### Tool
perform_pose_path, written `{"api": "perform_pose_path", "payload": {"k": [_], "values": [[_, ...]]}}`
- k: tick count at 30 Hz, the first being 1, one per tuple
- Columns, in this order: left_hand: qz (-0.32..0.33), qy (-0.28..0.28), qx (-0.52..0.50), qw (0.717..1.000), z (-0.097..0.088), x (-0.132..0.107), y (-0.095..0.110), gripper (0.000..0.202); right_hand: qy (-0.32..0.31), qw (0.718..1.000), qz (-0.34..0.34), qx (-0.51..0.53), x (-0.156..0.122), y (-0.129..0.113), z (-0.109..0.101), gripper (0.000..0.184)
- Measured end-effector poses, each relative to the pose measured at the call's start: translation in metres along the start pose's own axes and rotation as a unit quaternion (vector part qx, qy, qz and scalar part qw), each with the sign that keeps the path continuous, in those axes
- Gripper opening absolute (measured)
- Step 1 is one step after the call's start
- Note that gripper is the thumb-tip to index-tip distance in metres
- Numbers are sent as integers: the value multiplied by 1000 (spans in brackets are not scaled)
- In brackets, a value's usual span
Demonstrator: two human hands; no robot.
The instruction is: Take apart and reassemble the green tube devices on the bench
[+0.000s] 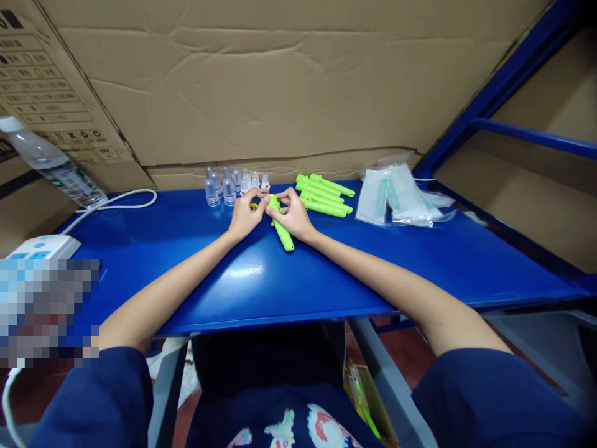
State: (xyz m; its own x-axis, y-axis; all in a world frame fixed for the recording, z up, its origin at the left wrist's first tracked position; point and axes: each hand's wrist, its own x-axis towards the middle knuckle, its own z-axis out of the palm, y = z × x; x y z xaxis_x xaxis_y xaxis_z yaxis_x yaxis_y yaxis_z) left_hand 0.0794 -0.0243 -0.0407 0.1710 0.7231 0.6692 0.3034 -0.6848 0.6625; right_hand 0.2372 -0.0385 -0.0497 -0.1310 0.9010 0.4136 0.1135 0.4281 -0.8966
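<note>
A lime-green plastic tube-shaped handle [283, 236] lies tilted between my two hands, its narrow end pointing toward me. My left hand [249, 213] pinches its wide upper end from the left. From the right, my right hand [295, 214] has its fingers closed round the same end. Part of a small yellow ring [254, 207] shows by my left fingers. Behind my left hand stand several clear plastic caps [228, 191] and a few small white-based pieces with red dots [265, 182]. Several more lime-green handles [324, 196] lie in a pile beyond my right hand.
Clear plastic packets [396, 196] lie at the back right of the blue table [373, 249]. On the left are a water bottle [58, 165], a white power strip [51, 247] and its cable [125, 202]. Cardboard [280, 81] walls the back; a blue frame bar [536, 137] stands right.
</note>
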Motion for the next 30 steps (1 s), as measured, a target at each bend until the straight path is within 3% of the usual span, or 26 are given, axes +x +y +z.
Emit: {"api": "perform_pose_path", "payload": {"k": [5,17,30], "values": [[-30,-44,-99,994,3,0,-2,24,-4,1000,-14,-5,-2,-3,-1,57],[-42,-19,-29,999,3,-2,6,22,6,999,-22,-29,-3,-8,-1,50],[-102,-3,-71,992,8,-5,13,14,30,993,-37,-107,-4,-6,0,43]]}}
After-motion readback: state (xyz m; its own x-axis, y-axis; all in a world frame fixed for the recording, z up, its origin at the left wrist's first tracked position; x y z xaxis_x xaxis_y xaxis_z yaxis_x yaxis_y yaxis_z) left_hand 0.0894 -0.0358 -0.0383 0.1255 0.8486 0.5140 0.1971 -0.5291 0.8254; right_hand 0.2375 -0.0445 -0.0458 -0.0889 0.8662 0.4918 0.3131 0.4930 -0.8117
